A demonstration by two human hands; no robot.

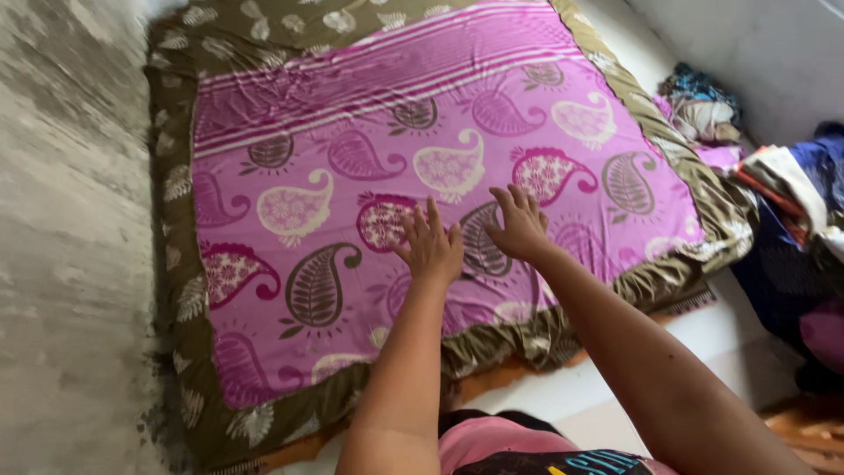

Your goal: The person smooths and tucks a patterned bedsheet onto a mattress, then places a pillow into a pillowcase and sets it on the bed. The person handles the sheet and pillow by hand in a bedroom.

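Magenta quilt [352,176] spread flat on the floor: thin, soft cloth, faintly creased, printed with paisley teardrops in cream, olive and crimson, with a band of pale stripes at the far end. A wide olive-brown border [180,264] with a pale leaf print runs round it, gathered into ruffles along the near edge below the wrists. Left hand [431,246] lies palm down on the cloth, fingers [420,224] straight and slightly spread, gripping nothing. Right hand [520,229] just beside it, also flat, fingers [510,200] fanned and pressing the surface, nothing held; the two hands are close but apart. Ahead of the fingertips the quilt is open, smooth cloth to the striped end. Left of the fingers, beyond the border, rough mottled grey concrete floor [70,264]. Right of the fingers, past the ruffled edge, a heap of crumpled clothes [782,202] in blue, white and orange lies against a pale wall [756,53].
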